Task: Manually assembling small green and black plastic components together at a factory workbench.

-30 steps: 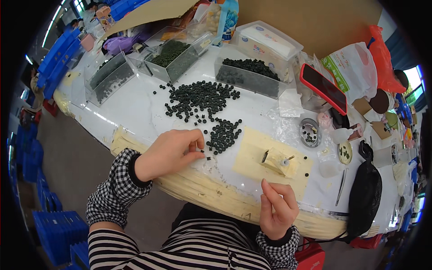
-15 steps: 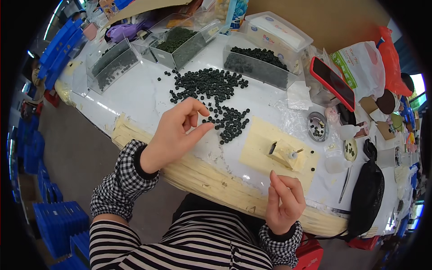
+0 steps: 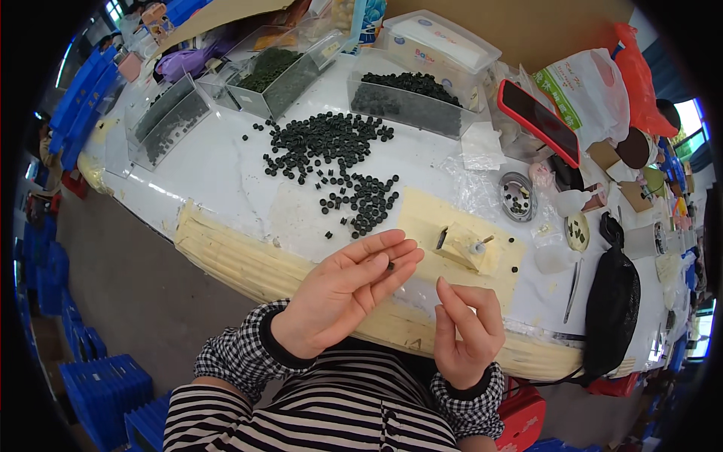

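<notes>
1. Nearest is the person's right hand (image 3: 468,331), with curled fingers and the thumb close by the first finger. I cannot tell if they press together or pinch anything. It may wait there to be near the block.
2. At 10 o'clock from it is the left hand (image 3: 354,294). The palm faces up and the fingers are spread out long. One tiny black round piece (image 3: 391,266) lies on the fingers, by the thumb's tip. The hand is flat like a little tray, maybe so the piece won't drop.
3. At 2 o'clock from the left hand sits a pale yellow block with a thin pin (image 3: 468,252). It stands on a flat yellow sheet (image 3: 416,215), maybe to keep the table clean.
4. At 3 o'clock lie thin silver tweezers (image 3: 573,292), within easy reach.
5. At 12 o'clock is a small bunch of black round pieces (image 3: 367,207), probably put close for easy picking. A bigger black heap (image 3: 324,139) is behind it.
6. Farther, just past 12, a clear plastic box (image 3: 429,123) holds more pieces, likely so they don't roll away.
7. Toward 1 or 2, a phone in a red case (image 3: 538,120) leans up, perhaps for easy looking.
</notes>
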`<state>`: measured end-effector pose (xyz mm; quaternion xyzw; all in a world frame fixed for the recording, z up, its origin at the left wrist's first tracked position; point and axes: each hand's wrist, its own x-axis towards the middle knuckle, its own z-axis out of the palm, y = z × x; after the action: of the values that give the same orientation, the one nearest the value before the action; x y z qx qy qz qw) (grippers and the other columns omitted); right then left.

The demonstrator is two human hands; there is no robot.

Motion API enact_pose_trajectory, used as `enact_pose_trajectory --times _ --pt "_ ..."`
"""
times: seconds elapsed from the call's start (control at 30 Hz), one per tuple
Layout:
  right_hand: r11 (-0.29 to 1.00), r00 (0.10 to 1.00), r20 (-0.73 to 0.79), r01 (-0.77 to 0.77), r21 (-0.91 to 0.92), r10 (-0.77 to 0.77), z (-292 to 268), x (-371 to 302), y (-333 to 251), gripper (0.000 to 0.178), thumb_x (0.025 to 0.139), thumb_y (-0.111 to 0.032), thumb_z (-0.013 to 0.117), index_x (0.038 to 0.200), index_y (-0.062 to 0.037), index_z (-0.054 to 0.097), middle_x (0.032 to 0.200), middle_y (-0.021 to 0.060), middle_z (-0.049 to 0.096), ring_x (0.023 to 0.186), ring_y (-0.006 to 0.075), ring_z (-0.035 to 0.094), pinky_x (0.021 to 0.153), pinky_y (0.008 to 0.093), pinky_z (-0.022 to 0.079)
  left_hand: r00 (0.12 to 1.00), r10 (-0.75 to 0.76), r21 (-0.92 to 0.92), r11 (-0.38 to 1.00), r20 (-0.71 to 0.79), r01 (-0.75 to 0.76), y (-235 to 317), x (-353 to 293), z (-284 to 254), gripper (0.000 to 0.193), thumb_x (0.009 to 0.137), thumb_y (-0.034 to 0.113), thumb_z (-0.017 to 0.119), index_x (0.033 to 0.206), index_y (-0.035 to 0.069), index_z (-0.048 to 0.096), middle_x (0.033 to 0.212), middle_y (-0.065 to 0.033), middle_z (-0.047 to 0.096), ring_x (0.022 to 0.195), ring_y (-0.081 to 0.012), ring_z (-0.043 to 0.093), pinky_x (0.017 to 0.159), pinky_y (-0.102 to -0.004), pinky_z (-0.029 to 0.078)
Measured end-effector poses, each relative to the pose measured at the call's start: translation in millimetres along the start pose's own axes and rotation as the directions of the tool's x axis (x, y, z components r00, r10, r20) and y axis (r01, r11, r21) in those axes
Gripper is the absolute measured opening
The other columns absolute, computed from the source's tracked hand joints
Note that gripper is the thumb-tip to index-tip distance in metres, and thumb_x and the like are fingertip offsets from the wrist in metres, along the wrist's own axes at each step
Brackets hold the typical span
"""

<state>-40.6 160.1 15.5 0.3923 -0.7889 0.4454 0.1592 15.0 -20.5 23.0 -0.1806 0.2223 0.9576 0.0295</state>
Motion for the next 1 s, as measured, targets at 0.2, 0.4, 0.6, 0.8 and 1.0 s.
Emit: enact_pose_trajectory --times 0.2,0.4,0.6,0.8,1.0 --pt "0.983 0.996 0.044 0.083 -0.162 -0.077 5.4 11.7 -3.7 0.033 0.068 0.0 0.076 0.1 -0.0069 0.072 0.1 0.0064 0.063 0.091 0.0267 0.057 0.075 0.0351 0.048 0.994 -0.078 0.056 0.996 0.08 0.074 -9.3 -1.9 2.2 0.04 0.101 0.008 0.039 0.141 0.001 0.035 0.135 -0.0152 0.048 0.126 -0.022 0.048 0.108 -0.0351 0.041" --pt "0.976 0.996 0.049 0.081 -0.201 -0.072 13.1 18.7 -7.4 0.026 0.067 -0.001 0.077 0.092 -0.0064 0.07 0.105 0.0066 0.062 0.097 0.0285 0.055 0.079 0.0364 0.048 0.991 -0.056 0.151 0.988 0.12 0.037 -13.4 -2.4 2.7 0.044 0.102 0.01 0.039 0.145 0.004 0.03 0.137 -0.0136 0.047 0.124 -0.0196 0.049 0.105 -0.0351 0.042" --pt "0.994 0.999 -0.013 0.028 -0.101 -0.029 10.8 19.0 -4.2 0.025 0.066 0.003 0.075 0.088 -0.0051 0.068 0.096 0.0073 0.064 0.09 0.0278 0.057 0.075 0.0358 0.048 0.999 -0.031 0.131 0.991 0.042 0.026 -4.6 -8.2 2.3 0.033 0.101 0.009 0.045 0.132 0.0 0.045 0.123 -0.0099 0.053 0.108 -0.0129 0.054 0.094 -0.0286 0.046" --pt "0.998 0.998 -0.039 -0.049 -0.036 0.047 0.4 8.7 4.8 0.023 0.067 0.004 0.073 0.086 -0.0036 0.063 0.086 0.0095 0.062 0.078 0.0275 0.057 0.069 0.0349 0.047 0.897 0.412 0.953 0.173 0.158 -0.248 42.7 -31.7 -33.4 0.021 0.087 0.006 0.066 0.105 0.001 0.059 0.083 0.0016 0.049 0.072 -0.0061 0.044 0.063 -0.022 0.039" --pt "0.998 0.999 -0.015 -0.041 -0.04 0.041 0.6 4.9 5.9 0.022 0.068 0.004 0.072 0.086 -0.003 0.061 0.084 0.0102 0.061 0.076 0.0284 0.057 0.068 0.0356 0.047 0.833 0.441 0.929 -0.3 0.335 -0.215 59.2 -20.0 -60.8 0.021 0.08 0.004 0.071 0.098 0.001 0.061 0.069 0.0005 0.042 0.057 -0.0088 0.038 0.052 -0.0241 0.033"
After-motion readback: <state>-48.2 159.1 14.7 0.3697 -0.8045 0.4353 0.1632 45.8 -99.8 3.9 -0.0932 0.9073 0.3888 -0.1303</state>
